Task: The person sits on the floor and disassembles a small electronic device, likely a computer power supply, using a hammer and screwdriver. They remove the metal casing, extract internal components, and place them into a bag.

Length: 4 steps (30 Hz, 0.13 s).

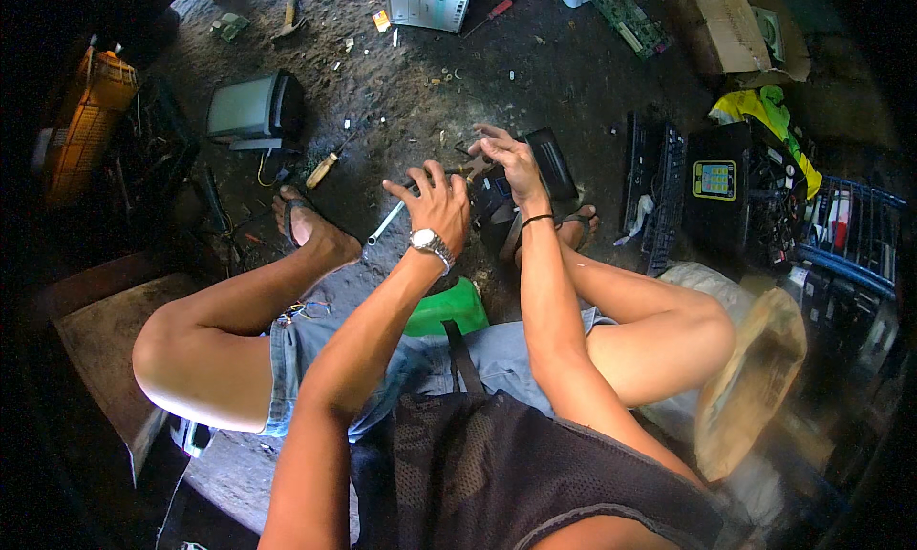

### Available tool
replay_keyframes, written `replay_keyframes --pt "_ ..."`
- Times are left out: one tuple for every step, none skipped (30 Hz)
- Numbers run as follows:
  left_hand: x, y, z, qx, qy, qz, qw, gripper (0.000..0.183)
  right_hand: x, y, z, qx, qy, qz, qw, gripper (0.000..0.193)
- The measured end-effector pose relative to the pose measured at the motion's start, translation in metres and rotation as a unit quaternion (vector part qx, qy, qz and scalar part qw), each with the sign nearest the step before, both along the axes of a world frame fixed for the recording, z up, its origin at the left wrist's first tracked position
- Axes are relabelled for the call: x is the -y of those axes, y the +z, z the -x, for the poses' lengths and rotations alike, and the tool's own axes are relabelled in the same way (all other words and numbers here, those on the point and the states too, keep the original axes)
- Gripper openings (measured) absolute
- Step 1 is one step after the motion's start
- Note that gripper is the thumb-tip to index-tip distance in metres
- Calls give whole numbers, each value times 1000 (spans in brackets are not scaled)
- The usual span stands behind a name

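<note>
My left hand (pixel 439 209), with a metal watch at the wrist, is closed over a slim silver metal rod (pixel 386 223). One end of the rod sticks out beside the thumb; the rest is hidden under the palm. To its right, my right hand (pixel 516 168) is raised with its fingers stretched out and apart, holding nothing that I can see. Below and between the hands lies a dark device part (pixel 493 189), partly covered and too dark to name. A black rectangular casing (pixel 551 164) lies just right of my right hand.
A screwdriver with a wooden handle (pixel 323 172) and a small screen unit (pixel 250 109) lie to the left. Keyboards (pixel 663 192) stand on the right beside a blue crate (pixel 853 227). A hammer (pixel 290 13), a circuit board (pixel 631 21) and a cardboard box (pixel 723 27) are farther off.
</note>
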<state>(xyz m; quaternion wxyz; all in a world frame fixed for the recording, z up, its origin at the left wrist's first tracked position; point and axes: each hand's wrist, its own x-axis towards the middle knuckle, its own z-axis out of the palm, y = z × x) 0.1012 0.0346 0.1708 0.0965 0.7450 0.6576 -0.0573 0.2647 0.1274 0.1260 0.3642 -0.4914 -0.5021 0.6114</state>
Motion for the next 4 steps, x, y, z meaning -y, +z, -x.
replay_keyframes --pt "-4 4 -3 -16 -8 17 1000 37 1 0 -1 -18 -2 17 1000 30" --pt "-5 3 -6 -42 -28 22 999 39 2 1 -4 -36 -4 34 999 30" --pt "-5 -4 -7 -21 -10 3 1000 38 2 3 -5 -55 -3 49 997 30" --pt "-1 -20 -8 0 10 -14 1000 37 1 3 -3 -58 -1 50 997 30"
